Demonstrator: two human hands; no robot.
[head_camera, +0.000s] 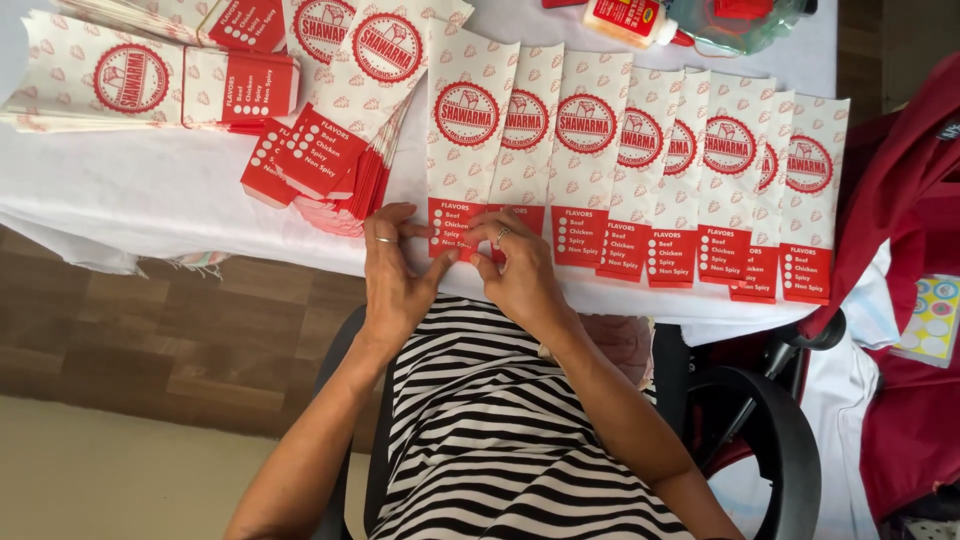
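Note:
A row of several white paper sleeves with red round emblems and red bottom panels lies overlapped along the white table's near edge (200, 225). My left hand (395, 270) and my right hand (515, 270) both pinch the red bottom end of the leftmost sleeve (466, 110), fingertips pressed on its lower edge. Each hand wears a ring. The sleeve lies flat on the table, its lower end partly hidden under my fingers.
A fanned stack of the same sleeves (345, 150) lies left of my hands, with more piles (130, 80) at the far left. A glue bottle (635, 20) and a clear container (745, 25) stand at the far edge. A dark chair (770, 440) and red fabric (910, 250) sit to the right.

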